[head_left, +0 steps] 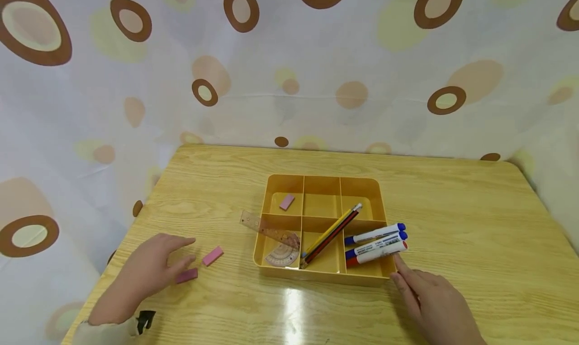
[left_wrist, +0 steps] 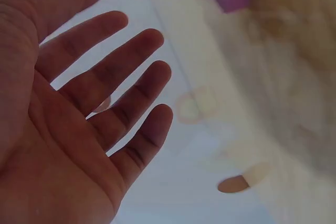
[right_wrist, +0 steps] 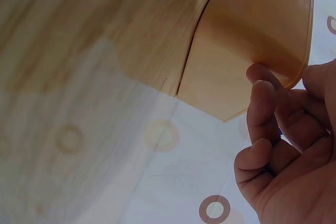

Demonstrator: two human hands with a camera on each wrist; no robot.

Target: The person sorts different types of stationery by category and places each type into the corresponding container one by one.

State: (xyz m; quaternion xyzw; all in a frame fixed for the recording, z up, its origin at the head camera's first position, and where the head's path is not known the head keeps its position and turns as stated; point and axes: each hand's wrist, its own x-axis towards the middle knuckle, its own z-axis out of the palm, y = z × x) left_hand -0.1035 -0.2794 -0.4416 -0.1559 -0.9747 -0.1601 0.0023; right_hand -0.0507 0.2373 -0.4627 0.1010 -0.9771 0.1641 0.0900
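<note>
In the head view my left hand (head_left: 149,264) hovers over the left of the table, fingers apart, holding nothing. Two pink erasers lie by it: one eraser (head_left: 212,256) just past the fingertips, another eraser (head_left: 187,276) partly hidden by the thumb. The left wrist view shows the palm (left_wrist: 68,135) bare. My right hand (head_left: 434,297) pinches the near right corner of a yellow compartment tray (head_left: 323,275) between thumb and index finger. Inside the tray are a third pink eraser (head_left: 287,201), a ruler (head_left: 271,230), a protractor (head_left: 282,255), pencils (head_left: 332,234) and three markers (head_left: 377,244).
The wooden table (head_left: 475,224) extends around the tray on every side. Behind and beside it hangs a white cloth (head_left: 316,118) with brown and yellow spots. The ruler pokes out over the tray's left wall, and the markers' ends overhang its right wall.
</note>
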